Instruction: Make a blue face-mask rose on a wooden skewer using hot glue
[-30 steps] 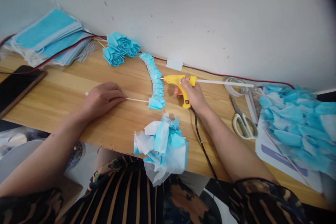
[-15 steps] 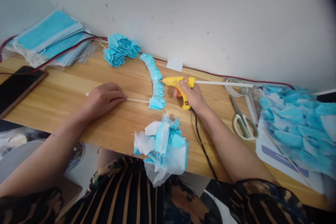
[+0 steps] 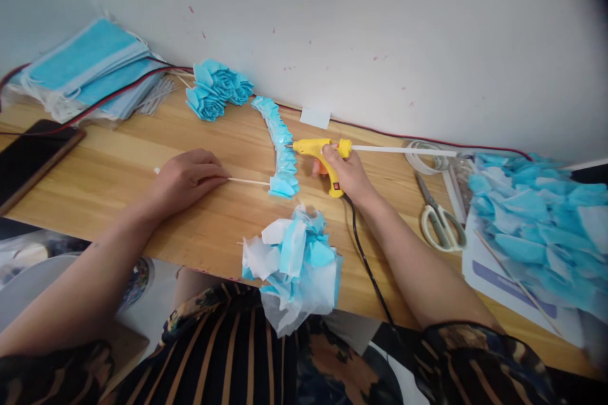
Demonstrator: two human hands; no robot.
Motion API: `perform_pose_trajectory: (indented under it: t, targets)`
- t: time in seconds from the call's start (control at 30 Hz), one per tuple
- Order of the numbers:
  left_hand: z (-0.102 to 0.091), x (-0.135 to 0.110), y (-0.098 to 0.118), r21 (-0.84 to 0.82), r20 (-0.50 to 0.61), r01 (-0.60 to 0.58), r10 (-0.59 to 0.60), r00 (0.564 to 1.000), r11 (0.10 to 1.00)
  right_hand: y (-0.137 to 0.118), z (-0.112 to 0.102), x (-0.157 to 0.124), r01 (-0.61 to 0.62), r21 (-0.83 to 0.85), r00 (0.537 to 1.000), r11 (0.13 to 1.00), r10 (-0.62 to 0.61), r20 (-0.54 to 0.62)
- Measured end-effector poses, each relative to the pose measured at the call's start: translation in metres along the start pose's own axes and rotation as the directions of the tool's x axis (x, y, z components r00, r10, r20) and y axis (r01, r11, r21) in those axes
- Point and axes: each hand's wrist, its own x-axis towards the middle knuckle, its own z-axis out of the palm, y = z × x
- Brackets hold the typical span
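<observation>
My left hand (image 3: 184, 178) rests on the wooden table (image 3: 118, 164), fingers closed on a thin wooden stick (image 3: 247, 181). The stick's far end meets a curved strip of folded blue petals (image 3: 281, 147) lying on the table. My right hand (image 3: 346, 174) grips a yellow glue gun (image 3: 317, 150) by the handle, its nozzle touching the strip's right side. A white glue stick (image 3: 403, 150) projects from the gun's back, and a black cord (image 3: 365, 259) runs off the table's near edge.
A stack of blue face masks (image 3: 85, 69) and a dark phone (image 3: 28, 158) lie at far left. A blue petal flower (image 3: 216, 88) sits by the wall. Scraps pile (image 3: 292, 266) at the near edge; scissors (image 3: 439, 221), tape roll (image 3: 425, 158) and cut blue pieces (image 3: 536, 228) at right.
My right hand has shifted the glue gun slightly left, bringing its nozzle against the petal strip. My left hand and the stick have stayed put.
</observation>
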Motion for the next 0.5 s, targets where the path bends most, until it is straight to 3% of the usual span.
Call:
perform_pose_trajectory:
  t: [0.5]
  targets:
    - [-0.0001, -0.0004, -0.0002, 0.022, 0.018, 0.012, -0.012, 1.0, 1.0, 0.0055, -0.0005, 0.0014, -0.003, -0.012, 1.0, 1.0, 0.003, 0.03]
